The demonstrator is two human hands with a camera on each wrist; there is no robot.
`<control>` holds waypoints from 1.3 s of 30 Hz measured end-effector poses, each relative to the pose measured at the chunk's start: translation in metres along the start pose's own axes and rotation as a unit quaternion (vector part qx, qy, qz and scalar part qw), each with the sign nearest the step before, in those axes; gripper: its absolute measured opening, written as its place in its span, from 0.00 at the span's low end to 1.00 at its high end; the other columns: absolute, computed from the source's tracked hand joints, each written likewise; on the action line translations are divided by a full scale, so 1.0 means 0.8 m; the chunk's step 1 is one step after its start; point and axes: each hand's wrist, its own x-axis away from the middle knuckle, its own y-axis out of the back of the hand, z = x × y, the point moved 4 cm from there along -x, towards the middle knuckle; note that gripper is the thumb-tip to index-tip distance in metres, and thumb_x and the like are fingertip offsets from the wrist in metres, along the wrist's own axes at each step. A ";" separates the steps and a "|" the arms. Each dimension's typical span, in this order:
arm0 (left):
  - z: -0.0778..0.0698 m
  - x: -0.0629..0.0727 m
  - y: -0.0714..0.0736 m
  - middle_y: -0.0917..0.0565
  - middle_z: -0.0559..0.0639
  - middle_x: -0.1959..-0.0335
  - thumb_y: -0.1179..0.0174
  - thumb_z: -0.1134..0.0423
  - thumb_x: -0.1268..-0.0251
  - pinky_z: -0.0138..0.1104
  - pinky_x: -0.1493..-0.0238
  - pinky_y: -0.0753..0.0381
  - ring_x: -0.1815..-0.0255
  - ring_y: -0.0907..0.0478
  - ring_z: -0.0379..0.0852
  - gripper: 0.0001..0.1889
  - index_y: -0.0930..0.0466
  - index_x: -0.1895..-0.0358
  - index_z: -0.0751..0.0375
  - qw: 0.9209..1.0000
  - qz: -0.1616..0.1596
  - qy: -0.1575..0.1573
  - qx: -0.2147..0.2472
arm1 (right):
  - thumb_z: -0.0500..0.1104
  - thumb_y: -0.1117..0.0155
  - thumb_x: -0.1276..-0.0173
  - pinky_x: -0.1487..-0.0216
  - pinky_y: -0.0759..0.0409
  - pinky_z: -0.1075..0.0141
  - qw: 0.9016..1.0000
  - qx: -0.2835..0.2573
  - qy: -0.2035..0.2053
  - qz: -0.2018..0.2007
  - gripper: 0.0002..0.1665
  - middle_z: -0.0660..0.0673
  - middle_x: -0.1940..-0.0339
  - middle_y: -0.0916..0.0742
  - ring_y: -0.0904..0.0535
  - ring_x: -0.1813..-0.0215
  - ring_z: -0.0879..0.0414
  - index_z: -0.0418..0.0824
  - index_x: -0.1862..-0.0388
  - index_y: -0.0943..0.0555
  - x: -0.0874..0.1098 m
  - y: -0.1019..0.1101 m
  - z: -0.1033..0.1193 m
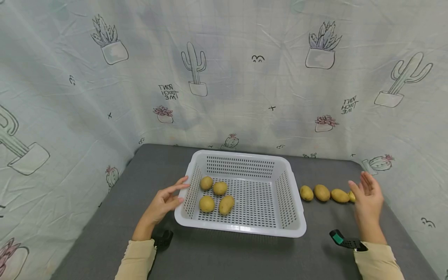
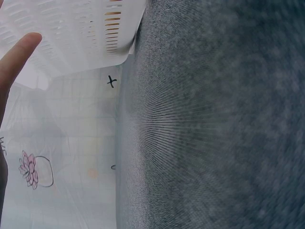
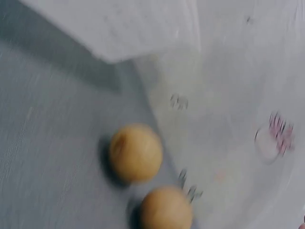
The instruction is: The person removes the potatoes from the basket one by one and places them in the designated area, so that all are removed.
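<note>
A white perforated plastic basket [image 1: 241, 230] stands on the dark table, with several potatoes [image 1: 226, 205] in its left half. At its left rim is my left hand [image 1: 162, 202], fingers loosely extended and fingertips right at the edge. The left wrist view shows one finger [image 2: 21, 57] stretched out beside the basket wall [image 2: 86, 38]. To the right of the basket, several potatoes lie in a row, among them a round one [image 1: 321, 193]. My right hand [image 1: 369, 200] is raised at the right end of that row, holding nothing, and partly hides the last potato [image 1: 351, 196].
The grey-black table [image 1: 252, 256] runs back to a pale curtain [image 1: 238, 77] printed with cacti, which also hangs along both sides. In the right wrist view, two potatoes [image 3: 136, 153] appear blurred near the table's far edge, below the basket's corner [image 3: 114, 33].
</note>
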 end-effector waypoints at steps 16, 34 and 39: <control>0.003 0.010 -0.002 0.54 0.68 0.25 0.48 0.76 0.34 0.37 0.56 0.18 0.47 0.20 0.55 0.24 0.40 0.38 0.84 1.000 -0.008 0.010 -0.001 | 0.23 0.43 0.38 0.34 0.36 0.71 0.981 -0.057 0.088 0.162 0.32 0.45 0.38 0.26 0.35 0.32 0.51 0.31 0.34 0.34 0.035 -0.105 0.056; 0.003 -0.007 -0.001 0.51 0.61 0.24 0.49 0.77 0.34 0.35 0.61 0.17 0.54 0.17 0.52 0.23 0.38 0.37 0.82 0.999 0.017 -0.014 0.028 | 0.25 0.43 0.35 0.32 0.39 0.70 0.934 -0.061 0.140 0.322 0.32 0.41 0.34 0.28 0.35 0.32 0.55 0.29 0.32 0.37 0.073 -0.220 0.073; 0.005 -0.001 0.000 0.50 0.58 0.24 0.49 0.77 0.34 0.36 0.59 0.17 0.52 0.17 0.51 0.23 0.37 0.37 0.81 0.999 0.007 -0.011 0.038 | 0.26 0.43 0.35 0.30 0.39 0.67 0.912 -0.041 0.147 0.380 0.33 0.36 0.32 0.32 0.36 0.31 0.56 0.28 0.31 0.39 0.085 -0.256 0.063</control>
